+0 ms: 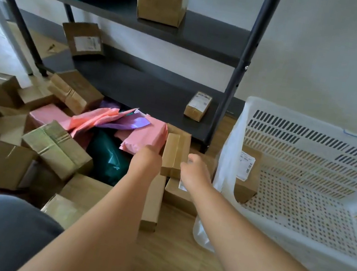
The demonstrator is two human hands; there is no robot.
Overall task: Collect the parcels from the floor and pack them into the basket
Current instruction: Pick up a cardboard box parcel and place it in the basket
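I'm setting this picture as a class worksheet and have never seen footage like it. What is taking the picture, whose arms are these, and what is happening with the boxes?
There is no machine here. A person wears a wide-angle camera on the head, so this single picture looks down along their own bare arms. The left hand and right hand sit on either side of a narrow cardboard box. It lies on a floor pile of brown boxes, with a pink mailer and a teal mailer among them. Whether the hands grip it yet is unclear. On the right is a white plastic basket holding one labelled box. Behind is a dark shelf with more parcels.
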